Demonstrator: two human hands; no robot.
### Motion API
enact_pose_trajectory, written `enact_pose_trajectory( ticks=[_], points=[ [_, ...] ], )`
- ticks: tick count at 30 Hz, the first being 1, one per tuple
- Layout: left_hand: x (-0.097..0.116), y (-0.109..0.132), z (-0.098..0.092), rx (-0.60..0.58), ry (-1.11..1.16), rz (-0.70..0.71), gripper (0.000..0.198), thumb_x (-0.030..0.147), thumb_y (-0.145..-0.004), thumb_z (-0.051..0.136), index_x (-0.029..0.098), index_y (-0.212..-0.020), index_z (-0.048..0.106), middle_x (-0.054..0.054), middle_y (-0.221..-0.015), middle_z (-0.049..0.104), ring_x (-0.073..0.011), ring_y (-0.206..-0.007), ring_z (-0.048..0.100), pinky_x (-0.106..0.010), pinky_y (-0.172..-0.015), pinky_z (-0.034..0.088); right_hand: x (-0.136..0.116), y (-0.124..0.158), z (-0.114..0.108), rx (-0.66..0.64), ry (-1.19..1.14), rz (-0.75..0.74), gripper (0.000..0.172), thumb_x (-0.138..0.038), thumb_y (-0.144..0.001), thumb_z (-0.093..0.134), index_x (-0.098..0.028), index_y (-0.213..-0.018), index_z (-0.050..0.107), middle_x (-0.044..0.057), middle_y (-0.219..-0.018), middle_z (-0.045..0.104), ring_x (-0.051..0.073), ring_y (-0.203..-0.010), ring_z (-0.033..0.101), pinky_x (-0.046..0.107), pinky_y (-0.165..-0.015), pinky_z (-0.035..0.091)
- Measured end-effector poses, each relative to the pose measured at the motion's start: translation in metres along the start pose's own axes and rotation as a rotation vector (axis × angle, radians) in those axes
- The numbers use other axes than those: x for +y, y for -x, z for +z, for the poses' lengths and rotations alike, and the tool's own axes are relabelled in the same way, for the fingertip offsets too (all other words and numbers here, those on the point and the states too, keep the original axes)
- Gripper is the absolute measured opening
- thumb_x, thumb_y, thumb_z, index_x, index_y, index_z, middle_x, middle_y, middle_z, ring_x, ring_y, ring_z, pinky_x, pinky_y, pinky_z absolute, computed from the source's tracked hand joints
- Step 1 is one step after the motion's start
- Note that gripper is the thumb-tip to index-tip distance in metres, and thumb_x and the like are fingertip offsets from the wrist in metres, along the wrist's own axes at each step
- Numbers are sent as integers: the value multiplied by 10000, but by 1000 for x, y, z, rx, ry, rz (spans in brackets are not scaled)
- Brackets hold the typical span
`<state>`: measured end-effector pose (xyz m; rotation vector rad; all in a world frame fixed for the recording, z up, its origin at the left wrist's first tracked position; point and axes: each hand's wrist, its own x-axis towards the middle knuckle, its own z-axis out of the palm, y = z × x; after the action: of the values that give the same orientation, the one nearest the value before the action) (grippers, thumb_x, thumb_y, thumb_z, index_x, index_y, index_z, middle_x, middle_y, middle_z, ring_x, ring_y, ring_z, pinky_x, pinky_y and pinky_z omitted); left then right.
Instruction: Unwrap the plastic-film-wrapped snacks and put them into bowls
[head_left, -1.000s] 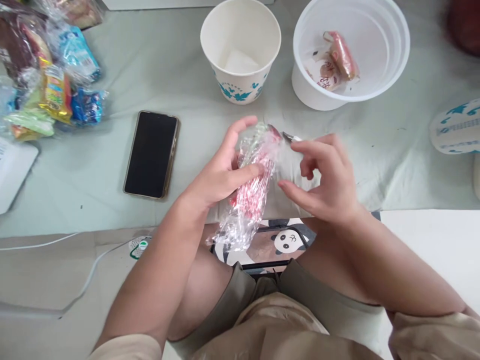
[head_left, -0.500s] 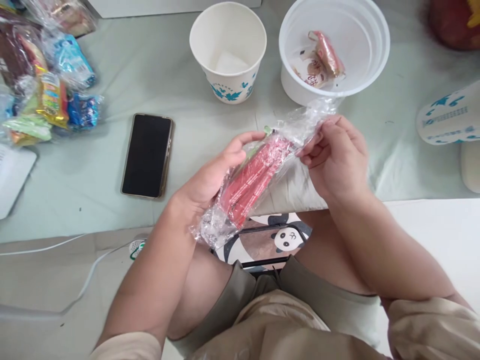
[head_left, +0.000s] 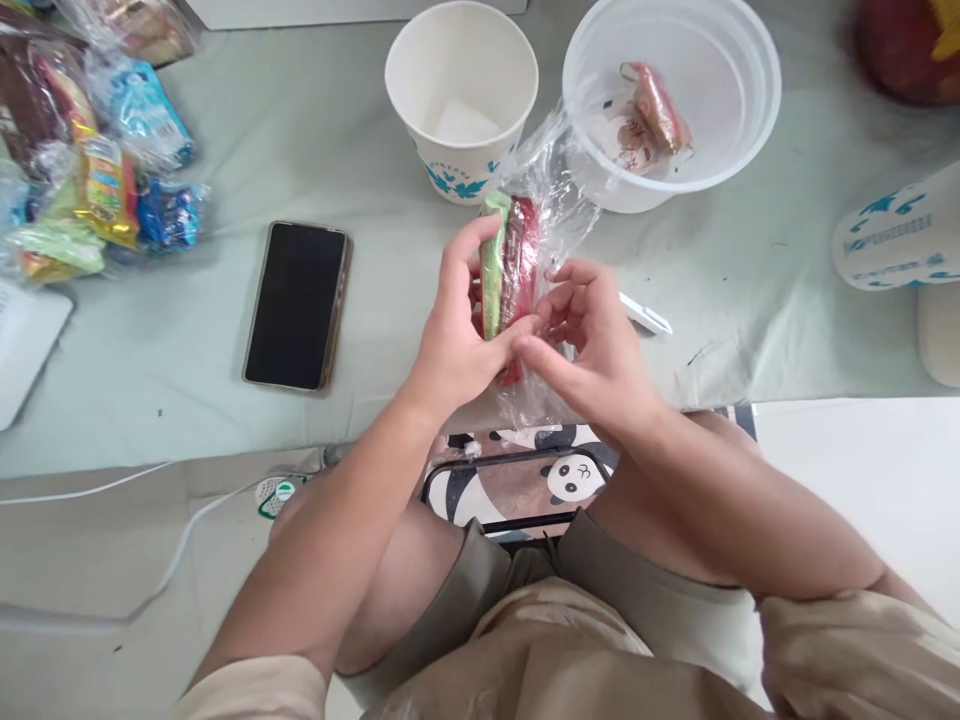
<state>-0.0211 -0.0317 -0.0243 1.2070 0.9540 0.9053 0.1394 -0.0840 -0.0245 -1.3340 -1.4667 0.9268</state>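
Observation:
My left hand [head_left: 457,325] is closed around a bundle of slim stick-shaped packets; a green packet [head_left: 493,275] and a dark red packet [head_left: 520,260] show between thumb and fingers. Loose clear plastic wrap [head_left: 551,190] hangs around the bundle on its right side, spreading above and below my hands. My right hand [head_left: 592,345] has its fingers curled in at the wrap, its thumb close to my left thumb. Part of a slim white object [head_left: 646,314] pokes out behind my right hand on the table; its kind is unclear.
A paper cup [head_left: 461,100] with something white inside stands beyond my hands. Beside it, a white plastic tub [head_left: 720,180] holds wrappers. A phone [head_left: 296,305] lies left of my hands, with several packaged snacks [head_left: 109,190] farther left. Another paper cup [head_left: 900,230] lies sideways at right.
The bundle has turned more upright and moved up. Its clear wrap now hangs loose, baring the green and red packets. My right hand has moved left and down, and the white object has come into view.

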Motion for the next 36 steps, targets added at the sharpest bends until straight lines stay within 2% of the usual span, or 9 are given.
enact_pose_trajectory(
  ticks=[6,13,17,20,24,28,31,34,36],
  points=[
    [0,1,-5,23,61,12,720,547,-887,800,382,-1494,452,-70,-1236,667,-269,-1148,693,-422,-1009,559,11,-7,-9,32,-71,20,263,-287,-967,620,-263,-1200,502,-24,-861,597,116,-699,636,252,-612,538],
    [0,-8,-19,212,183,-108,738,499,-890,749,406,-1529,391,-33,-1036,690,-290,-1065,724,-430,-878,581,42,-13,-37,205,-100,-114,202,-308,-1003,518,-323,-1204,527,-11,-900,549,127,-650,606,309,-616,564],
    [5,-14,-28,233,273,-130,518,546,-897,648,335,-1365,576,-63,-1114,729,-302,-1102,725,-435,-850,597,56,-17,-52,229,-72,-71,222,-277,-985,533,-328,-1200,541,-11,-887,547,129,-614,577,302,-565,527],
    [14,-10,-29,182,346,-163,491,677,-893,588,271,-1153,680,-95,-1174,750,-347,-1140,717,-469,-838,612,44,-16,-51,291,113,-51,255,-208,-928,584,-298,-1167,587,15,-935,586,152,-708,597,301,-584,497],
    [20,-3,-23,105,360,-200,548,636,-821,726,283,-1222,605,-79,-1277,737,-306,-1043,770,-422,-772,629,7,-8,-39,500,267,-226,202,-133,-894,583,-289,-1018,613,47,-951,609,198,-825,598,369,-710,494],
    [18,-3,-15,91,386,-258,704,280,-709,781,309,-1342,474,-61,-1299,741,-286,-1032,796,-388,-779,644,-19,-3,-35,482,447,-596,172,-140,-912,580,-306,-943,610,33,-774,571,234,-753,601,425,-712,491],
    [16,-7,-10,90,429,-328,776,227,-672,635,280,-1425,456,-80,-1257,759,-326,-1070,793,-432,-799,653,-27,-1,-35,458,561,-773,232,-109,-869,620,-321,-957,655,32,-734,579,242,-730,619,432,-690,505],
    [16,-9,-7,77,442,-360,824,253,-672,541,264,-1490,448,-83,-1210,767,-344,-1091,784,-473,-818,655,-30,5,-28,305,565,-674,249,-93,-868,632,-306,-988,679,30,-778,651,197,-674,627,381,-611,499],
    [18,-9,-5,56,471,-353,859,252,-670,519,279,-1524,428,-73,-1215,765,-348,-1126,768,-503,-845,655,-28,8,-19,184,566,-476,208,-161,-914,639,-287,-1074,678,32,-840,702,175,-667,648,347,-584,507]
  ],
)
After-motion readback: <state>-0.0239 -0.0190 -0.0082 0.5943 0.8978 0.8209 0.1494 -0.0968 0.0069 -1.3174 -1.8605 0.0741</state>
